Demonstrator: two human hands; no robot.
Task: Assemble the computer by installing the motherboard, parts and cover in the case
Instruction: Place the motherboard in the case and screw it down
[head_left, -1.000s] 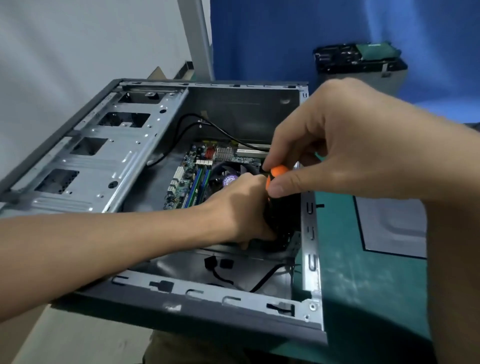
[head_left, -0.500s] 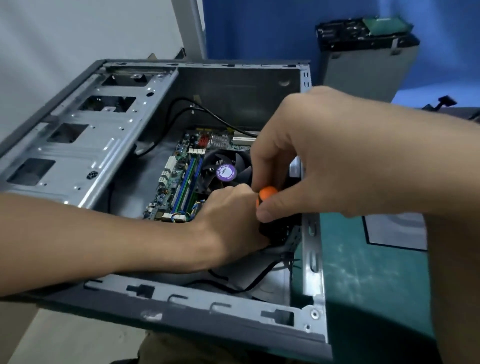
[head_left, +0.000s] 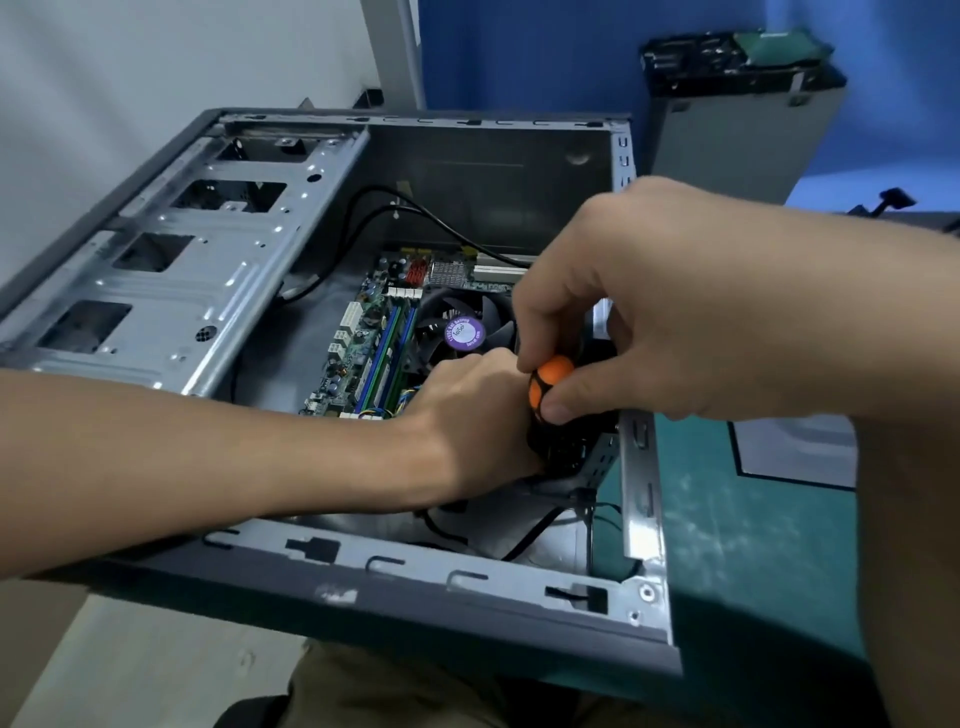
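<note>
My right hand (head_left: 649, 312) pinches the orange cap of the screwdriver (head_left: 550, 382) between thumb and fingers (head_left: 535, 322). Just below them my left hand (head_left: 478, 421) curls against the tool's black lower part, its own fingers hidden, so I cannot tell whether they clasp it. Beyond my left knuckles lie the fan (head_left: 462, 332) and motherboard (head_left: 363, 353), inside the open case (head_left: 467, 587) on the green worktop (head_left: 727, 545).
</note>
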